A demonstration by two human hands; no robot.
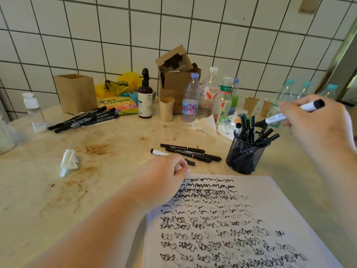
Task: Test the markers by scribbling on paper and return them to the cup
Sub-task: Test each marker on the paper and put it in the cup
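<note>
**Marker heading for the cup**

Nearest lies the paper (241,219), dense with scribbles. At its far-left corner the left hand (164,178) rests, fingers curled; whether it pinches anything I cannot tell. Just beyond, loose markers (185,151) wait. Farther right, the right hand (316,124) grips a white marker (289,113) mid-barrel above the mesh cup (245,153). Light, stiff and smooth, it is probably best held at the barrel.

head view | looks forward-down | close over table (119,136)
</note>
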